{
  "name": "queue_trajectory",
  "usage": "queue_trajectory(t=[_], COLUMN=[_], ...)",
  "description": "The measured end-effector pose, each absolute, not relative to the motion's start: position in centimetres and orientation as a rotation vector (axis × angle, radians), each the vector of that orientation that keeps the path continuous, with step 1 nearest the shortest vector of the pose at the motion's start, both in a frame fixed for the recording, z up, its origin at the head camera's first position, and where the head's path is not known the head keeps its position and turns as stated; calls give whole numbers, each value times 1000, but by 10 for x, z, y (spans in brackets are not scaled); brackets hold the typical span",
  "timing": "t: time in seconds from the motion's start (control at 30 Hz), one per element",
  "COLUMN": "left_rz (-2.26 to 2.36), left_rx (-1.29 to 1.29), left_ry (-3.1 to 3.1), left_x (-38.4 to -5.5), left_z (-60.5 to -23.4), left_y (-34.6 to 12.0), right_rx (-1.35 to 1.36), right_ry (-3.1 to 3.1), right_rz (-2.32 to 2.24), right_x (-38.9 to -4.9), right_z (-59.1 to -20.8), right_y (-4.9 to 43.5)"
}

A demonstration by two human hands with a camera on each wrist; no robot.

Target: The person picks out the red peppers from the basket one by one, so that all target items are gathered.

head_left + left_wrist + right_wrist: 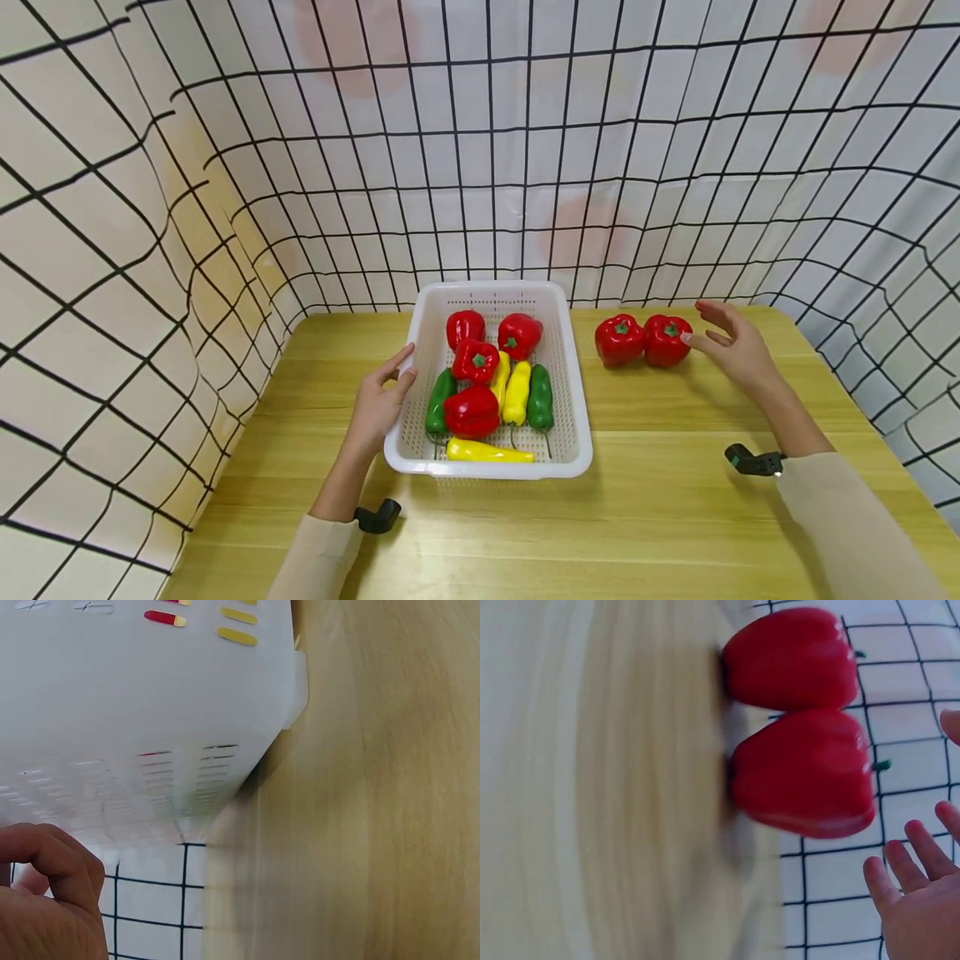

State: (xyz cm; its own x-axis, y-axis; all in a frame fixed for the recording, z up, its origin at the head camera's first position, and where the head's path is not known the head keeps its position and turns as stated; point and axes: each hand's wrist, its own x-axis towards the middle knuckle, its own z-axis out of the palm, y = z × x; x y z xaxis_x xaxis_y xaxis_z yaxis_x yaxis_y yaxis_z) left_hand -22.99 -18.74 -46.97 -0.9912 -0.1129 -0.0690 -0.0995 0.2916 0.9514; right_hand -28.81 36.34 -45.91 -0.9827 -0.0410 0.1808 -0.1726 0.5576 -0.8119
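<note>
Right grip [738, 350]: spread | nearer red pepper [663, 343]: just left of it, on surface [645, 508] (second pepper [619, 341] touching) | left grip [378, 406]: at basket [487, 470]'s left rim, cannot tell whether pinching

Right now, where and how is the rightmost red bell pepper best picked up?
I'd take the rightmost red bell pepper round its broad upper body, probably from the right and slightly above: it stands upright, green stem uppermost, widest near the top, and its left side meets the neighbouring red bell pepper, leaving little room there.
</note>
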Motion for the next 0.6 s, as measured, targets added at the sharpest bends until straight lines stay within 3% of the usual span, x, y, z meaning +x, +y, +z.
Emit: queue_trajectory(t=[0.37, 0.6], left_rz=[-1972, -2040], left_rx=[241, 220], left_ry=[-2482, -2481], left_x=[-229, -218], left_z=[-467, -445], left_y=[-187, -181], right_rx=[276, 331], right_ry=[-2598, -2612], right_rz=[1409, 1423], right_x=[-282, -280], right_z=[-435, -427], right_y=[322, 291])
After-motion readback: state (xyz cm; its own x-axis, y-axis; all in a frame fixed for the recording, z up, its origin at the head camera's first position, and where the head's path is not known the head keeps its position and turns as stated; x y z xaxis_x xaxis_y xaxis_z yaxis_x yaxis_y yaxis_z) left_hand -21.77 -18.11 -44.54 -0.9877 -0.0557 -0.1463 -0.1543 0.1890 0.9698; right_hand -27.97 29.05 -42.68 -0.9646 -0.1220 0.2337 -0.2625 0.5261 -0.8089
